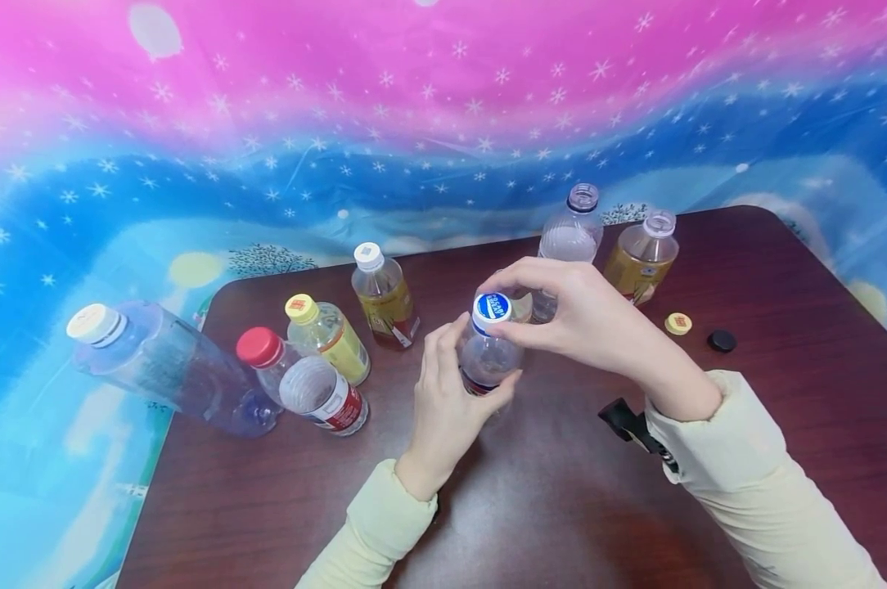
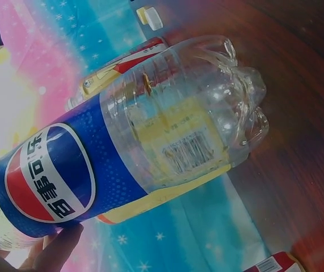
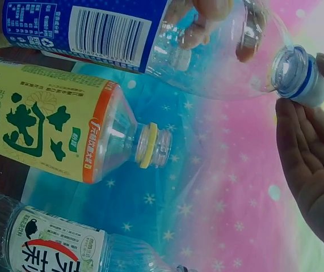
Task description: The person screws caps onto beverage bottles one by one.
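Note:
My left hand [image 1: 443, 384] grips a clear plastic bottle [image 2: 167, 130] with a blue, red and white label around its middle. It stands upright over the table in front of me. My right hand [image 1: 579, 315] pinches a white bottle cap [image 1: 493, 307] with a blue top between thumb and fingers. That cap sits over the bottle's neck, as the right wrist view also shows. Just beyond the held bottle is an uncapped bottle with a yellow label [image 3: 48, 113]. Beside that one is an uncapped bottle with a white label [image 3: 59, 241].
Capped bottles stand to the left: a large one with a white cap [image 1: 96, 324], one with a red cap [image 1: 259, 348], a yellow-capped one [image 1: 300, 308] and a white-capped one [image 1: 368, 257]. At right, a loose yellow cap [image 1: 678, 323] and a black cap [image 1: 722, 340] lie on the table [image 1: 561, 507].

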`<state>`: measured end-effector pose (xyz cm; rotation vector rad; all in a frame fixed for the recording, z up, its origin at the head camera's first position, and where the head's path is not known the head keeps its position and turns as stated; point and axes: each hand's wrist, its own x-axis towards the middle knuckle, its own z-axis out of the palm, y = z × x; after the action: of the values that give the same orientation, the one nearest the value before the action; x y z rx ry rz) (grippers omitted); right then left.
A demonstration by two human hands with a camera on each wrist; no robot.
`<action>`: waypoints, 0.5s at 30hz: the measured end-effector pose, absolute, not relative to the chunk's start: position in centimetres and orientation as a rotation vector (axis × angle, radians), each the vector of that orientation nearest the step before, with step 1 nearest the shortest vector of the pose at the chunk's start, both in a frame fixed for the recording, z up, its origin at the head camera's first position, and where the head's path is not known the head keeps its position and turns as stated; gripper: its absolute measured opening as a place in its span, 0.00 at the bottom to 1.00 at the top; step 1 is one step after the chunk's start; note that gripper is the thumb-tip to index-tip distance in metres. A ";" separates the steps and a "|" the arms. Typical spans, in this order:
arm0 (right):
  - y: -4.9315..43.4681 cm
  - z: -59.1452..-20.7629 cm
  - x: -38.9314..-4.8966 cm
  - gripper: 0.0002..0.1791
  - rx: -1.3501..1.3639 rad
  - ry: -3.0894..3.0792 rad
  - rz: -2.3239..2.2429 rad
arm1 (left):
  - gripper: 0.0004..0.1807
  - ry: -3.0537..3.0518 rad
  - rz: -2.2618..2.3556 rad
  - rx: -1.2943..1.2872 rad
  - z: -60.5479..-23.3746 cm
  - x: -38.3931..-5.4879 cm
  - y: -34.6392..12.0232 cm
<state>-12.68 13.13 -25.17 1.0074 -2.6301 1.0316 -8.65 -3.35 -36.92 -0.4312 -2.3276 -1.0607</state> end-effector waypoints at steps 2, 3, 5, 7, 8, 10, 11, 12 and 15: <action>13.0 -25.2 -12.7 0.16 0.968 -2.643 1.049 | 0.45 -2.333 -1.073 -0.433 -36.9 -8.6 -3.3; 12.9 -25.3 -12.7 0.17 0.951 -2.652 1.058 | 0.45 -2.337 -1.078 -0.434 -36.9 -8.6 -3.4; 12.8 -25.3 -12.7 0.18 0.931 -2.677 1.064 | 0.46 -2.340 -1.085 -0.437 -36.9 -8.6 -3.4; 12.7 -25.4 -12.7 0.20 0.942 -2.703 1.068 | 0.46 -2.335 -1.079 -0.440 -36.9 -8.6 -3.4; 12.8 -25.4 -12.7 0.22 0.961 -2.710 1.077 | 0.46 -2.333 -1.074 -0.439 -36.9 -8.6 -3.4; 12.9 -25.6 -12.7 0.24 1.019 -2.709 1.092 | 0.46 -2.326 -1.059 -0.439 -36.9 -8.6 -3.4; 13.1 -25.6 -12.7 0.25 1.054 -2.697 1.096 | 0.46 -2.324 -1.052 -0.440 -36.9 -8.6 -3.4; 13.2 -25.7 -12.7 0.25 1.092 -2.677 1.107 | 0.46 -2.322 -1.047 -0.442 -36.9 -8.6 -3.4; 13.6 -25.7 -12.8 0.23 1.171 -2.610 1.092 | 0.46 -2.317 -1.035 -0.448 -36.9 -8.7 -3.3</action>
<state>-12.75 13.62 -25.70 1.1708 -2.6101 1.0924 -8.66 -3.32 -36.85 -0.4480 -2.3172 -1.0355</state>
